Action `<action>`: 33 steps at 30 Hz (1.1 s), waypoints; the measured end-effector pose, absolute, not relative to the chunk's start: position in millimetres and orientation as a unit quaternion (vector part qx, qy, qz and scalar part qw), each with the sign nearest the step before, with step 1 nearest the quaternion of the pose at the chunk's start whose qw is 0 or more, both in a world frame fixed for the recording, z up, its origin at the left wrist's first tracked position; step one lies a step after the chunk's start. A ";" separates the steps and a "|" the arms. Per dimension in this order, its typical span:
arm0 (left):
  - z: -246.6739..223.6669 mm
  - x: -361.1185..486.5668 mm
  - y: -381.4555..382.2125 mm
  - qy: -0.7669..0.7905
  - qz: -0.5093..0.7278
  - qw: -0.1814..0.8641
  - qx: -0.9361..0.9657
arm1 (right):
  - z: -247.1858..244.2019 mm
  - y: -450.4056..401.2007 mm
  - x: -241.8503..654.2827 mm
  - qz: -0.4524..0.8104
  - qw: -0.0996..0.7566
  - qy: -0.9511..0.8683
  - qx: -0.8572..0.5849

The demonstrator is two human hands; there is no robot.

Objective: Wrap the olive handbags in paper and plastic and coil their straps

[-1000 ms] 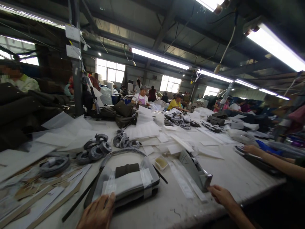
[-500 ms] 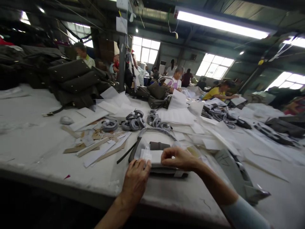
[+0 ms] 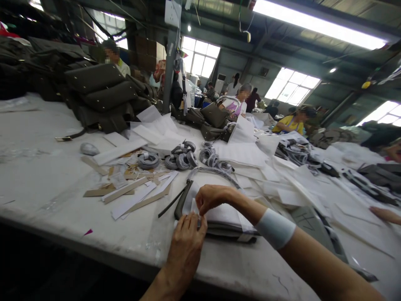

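A dark grey bag (image 3: 184, 200) lies on the white table, with a wrapped handle (image 3: 216, 171) arching behind it and white sheet material (image 3: 224, 215) over its top. My left hand (image 3: 188, 238) rests at the bag's near left corner, fingers lying flat along the white sheet. Just above those fingertips, my right hand (image 3: 213, 198) is closed in a pinch at the sheet's left part. What it pinches is too small and hidden to name. A dark strap (image 3: 171, 202) sticks out to the left of the bag.
Wrapped grey coils (image 3: 148, 160) sit behind the bag. Cardboard strips (image 3: 125, 191) lie to the left, dark bags (image 3: 100, 92) are heaped at back left. A marked grey piece (image 3: 308, 223) lies right. Another person's hand (image 3: 385, 214) is at the right edge.
My right hand has moved left, close to my left fingertips. White sheet now covers the dark part that showed on the bag's top. Another person's hand has appeared at the right.
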State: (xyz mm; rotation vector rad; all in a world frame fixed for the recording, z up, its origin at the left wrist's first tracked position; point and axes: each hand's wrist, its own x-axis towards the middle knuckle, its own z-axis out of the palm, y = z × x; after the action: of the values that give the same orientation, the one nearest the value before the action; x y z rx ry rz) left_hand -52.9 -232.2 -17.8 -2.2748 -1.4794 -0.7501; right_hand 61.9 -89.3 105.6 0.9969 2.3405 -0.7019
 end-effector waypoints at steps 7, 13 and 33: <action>-18.9 -53.2 -230.7 -0.511 -0.271 0.161 -0.799 | 112.5 -94.3 37.1 -0.147 0.293 0.873 0.362; -21.5 -56.5 -227.9 -0.500 -0.268 0.156 -0.809 | 110.8 -106.2 23.3 -0.042 0.294 0.898 0.324; -14.9 -56.5 -225.5 -0.500 -0.202 0.136 -0.831 | 89.3 -72.1 82.9 0.059 0.003 0.921 0.385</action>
State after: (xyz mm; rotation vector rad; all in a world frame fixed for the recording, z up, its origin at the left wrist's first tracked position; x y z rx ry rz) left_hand -56.5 -225.5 -14.9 -2.4065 -1.4467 -0.5835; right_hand 82.9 -72.1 89.3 1.2087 2.8883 0.1852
